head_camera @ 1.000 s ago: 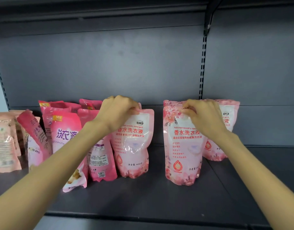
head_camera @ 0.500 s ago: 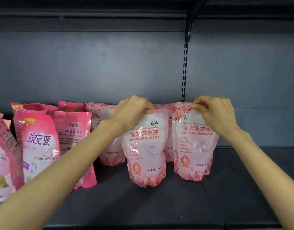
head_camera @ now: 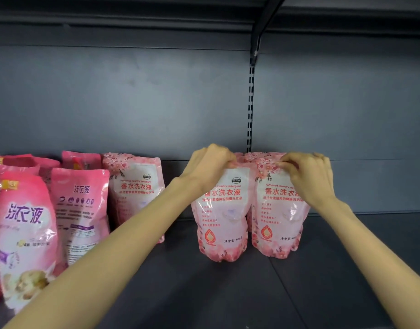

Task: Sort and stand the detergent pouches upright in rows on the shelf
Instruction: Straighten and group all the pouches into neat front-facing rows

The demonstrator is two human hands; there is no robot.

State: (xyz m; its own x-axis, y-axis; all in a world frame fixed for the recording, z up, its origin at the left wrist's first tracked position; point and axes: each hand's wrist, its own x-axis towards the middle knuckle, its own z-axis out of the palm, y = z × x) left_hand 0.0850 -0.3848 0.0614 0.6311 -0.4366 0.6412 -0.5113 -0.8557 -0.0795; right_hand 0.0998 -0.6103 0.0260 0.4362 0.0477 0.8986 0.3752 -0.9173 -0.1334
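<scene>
— Detergent pouches [head_camera: 26, 233] at nine o'clock: how do they stand?
— Dark pink, bunched on the shelf [head_camera: 228, 293]; a lone floral pouch [head_camera: 135, 198] stands upright at their three o'clock.
— And the hands?
— The left hand [head_camera: 209, 167] pinches the centre pouch [head_camera: 222, 222] by its top. At its three o'clock, touching it, the right pouch [head_camera: 277, 222] is pinched by the right hand [head_camera: 308, 176]. Both stand upright.

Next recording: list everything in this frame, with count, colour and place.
left centre pouch: one, pale pink floral, upright mid-shelf
right centre pouch: one, pale pink floral, close beside it
third floral pouch: one, pale pink, further left
rear pouches: count unclear, pink tops behind centre pair
deep pink pouches: at least four, far left
shelf: one, dark grey
left hand: one, grips left centre pouch's top
right hand: one, grips right centre pouch's top
</scene>
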